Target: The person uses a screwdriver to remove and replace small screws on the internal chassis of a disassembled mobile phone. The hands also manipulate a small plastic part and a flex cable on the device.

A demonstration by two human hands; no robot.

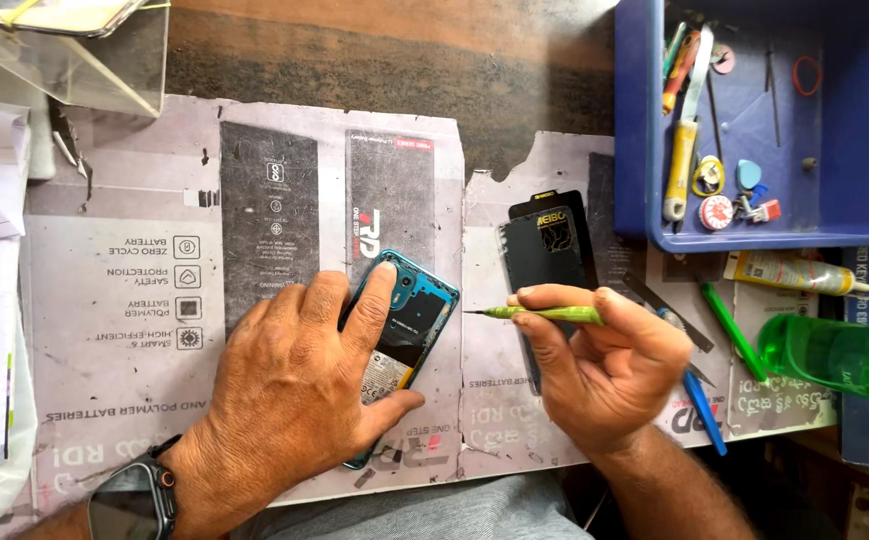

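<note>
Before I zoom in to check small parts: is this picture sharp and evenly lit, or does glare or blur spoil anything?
Head view: daylight is soft and even; the left hand, opened phone and green screwdriver in the right hand look sharp; the clear plastic stand at top left shows pale glare; the blue tray is brightest; edges bend slightly.

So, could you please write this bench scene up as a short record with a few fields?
Left hand: left hand pressing flat on an opened phone, back cover off, index finger along its top edge
Right hand: right hand holding a green screwdriver, tip pointing toward the phone, not touching it
Surface: flattened cardboard
Nearby: black phone panel, blue tray of small tools, green bottle
</note>
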